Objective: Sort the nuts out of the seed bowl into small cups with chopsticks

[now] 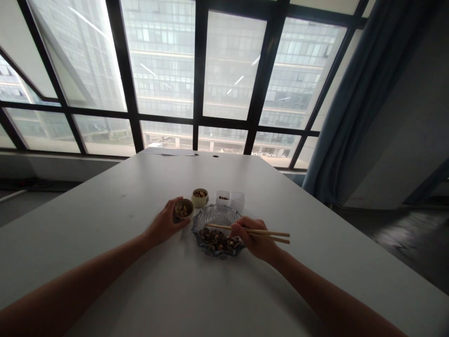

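Observation:
My left hand (164, 223) is wrapped round a small round cup (183, 209) with brown pieces in it, beside the left rim of a glass bowl (212, 215). Chopsticks (268, 232) are gripped in my right hand (254, 238) at the bowl's right edge. Their tips reach left over the bowl, above a pile of dark brown pieces (219, 241) in its near part. Whether the tips pinch anything is too small to tell. Behind the bowl stands a second round cup (199, 198), also with brown pieces.
Two small white square containers (222, 198) stand side by side behind the bowl; the left one holds a few dark pieces. Papers (170, 151) lie at the far edge of the white table (140, 290). Windows are beyond it, and a blue curtain (343, 117) hangs at the right.

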Demonstrator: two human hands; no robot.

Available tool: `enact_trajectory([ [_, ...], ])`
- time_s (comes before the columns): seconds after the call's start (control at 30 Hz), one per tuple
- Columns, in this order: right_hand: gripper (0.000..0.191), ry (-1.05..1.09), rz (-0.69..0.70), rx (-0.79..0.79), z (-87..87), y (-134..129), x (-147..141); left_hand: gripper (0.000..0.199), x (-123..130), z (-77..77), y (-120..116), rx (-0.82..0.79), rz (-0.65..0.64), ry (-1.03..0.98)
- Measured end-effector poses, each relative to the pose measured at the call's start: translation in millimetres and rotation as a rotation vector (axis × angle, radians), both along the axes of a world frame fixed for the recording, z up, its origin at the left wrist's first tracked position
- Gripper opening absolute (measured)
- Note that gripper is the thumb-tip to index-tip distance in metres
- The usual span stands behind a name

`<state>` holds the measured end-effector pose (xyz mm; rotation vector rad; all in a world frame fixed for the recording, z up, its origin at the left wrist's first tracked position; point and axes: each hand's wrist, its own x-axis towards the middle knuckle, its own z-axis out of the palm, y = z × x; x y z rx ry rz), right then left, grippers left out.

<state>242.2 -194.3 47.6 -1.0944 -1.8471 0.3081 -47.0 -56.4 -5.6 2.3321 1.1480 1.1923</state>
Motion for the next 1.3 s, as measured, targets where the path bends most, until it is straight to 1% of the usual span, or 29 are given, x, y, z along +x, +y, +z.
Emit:
enact_trajectory([
  [0.37,0.042,-0.088,0.008,-0.029,4.0,-2.6,-0.8,0.069,-0.6,-0.5,0.3,0.002,-0.004,0.014],
  [0.53,0.045,-0.144,0.004,0.019,4.8,-3.5,-1.6,0.071,-1.4,-1.8,2.0,-0.011,-0.005,0.019],
  [0.63,0.046,-0.128,-0.001,0.062,3.3,-4.0,-1.9,0.072,-1.6,-2.8,2.7,-0.009,-0.004,0.014],
  [0.7,0.045,-0.091,-0.003,0.064,2.5,-2.9,0.0,0.072,-1.7,-3.3,2.9,-0.003,-0.004,0.011],
  [0.77,0.045,-0.023,-0.017,0.045,3.2,0.3,5.8,0.072,-1.7,-3.7,3.0,-0.001,-0.004,0.011],
  [0.83,0.043,0.091,-0.085,0.052,6.3,5.8,16.7,0.072,-1.5,-4.0,3.2,-0.003,-0.005,0.012],
  [0.93,0.042,0.337,-0.311,0.186,12.1,17.6,40.9,0.072,-1.1,-4.5,3.6,-0.003,-0.007,0.014],
  [1.0,0.045,0.459,-0.407,0.24,12.9,26.6,58.3,0.072,-0.8,-4.7,3.8,-0.001,-0.009,0.013],
  [1.07,0.048,0.593,-0.442,0.235,9.4,35.4,72.9,0.071,-0.7,-4.8,3.9,0.002,-0.009,0.007],
  [1.13,0.051,0.716,-0.452,0.18,3.2,43.0,82.5,0.07,-0.7,-5.0,4.1,0.001,-0.007,0.002],
  [1.23,0.053,0.816,-0.433,0.121,-4.9,50.5,87.0,0.071,-1.1,-5.7,4.5,-0.004,-0.005,0.002],
  [1.3,0.053,0.849,-0.414,0.112,-6.8,52.2,85.6,0.071,-1.5,-6.2,4.9,-0.004,-0.006,0.005],
])
